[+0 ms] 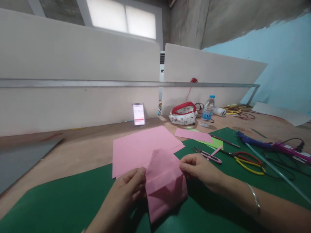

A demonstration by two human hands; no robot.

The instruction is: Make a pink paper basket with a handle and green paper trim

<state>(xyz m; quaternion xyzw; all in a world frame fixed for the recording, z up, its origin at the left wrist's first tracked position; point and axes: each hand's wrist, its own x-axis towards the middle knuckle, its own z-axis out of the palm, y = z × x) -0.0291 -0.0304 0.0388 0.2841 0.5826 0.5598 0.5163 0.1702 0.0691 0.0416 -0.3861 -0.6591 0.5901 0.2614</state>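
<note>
Both of my hands hold a folded pink paper piece [165,183] just above the green cutting mat [60,204]. My left hand [126,192] pinches its left edge, fingers closed on the fold. On the opposite side, my right hand [198,168] grips the upper right corner; a thin bracelet sits on that wrist. The piece shows creases and a pointed top. Behind it lie flat pink sheets [138,147], partly on the mat and partly on the brown table.
To the right on the mat lie pink snips [209,155], red-and-yellow scissors [247,158], a blue and purple glue gun [272,145] with cable, a green paper [213,142] and a smaller pink sheet [193,134]. A water bottle [207,111] and a pouch [183,113] stand by white partitions.
</note>
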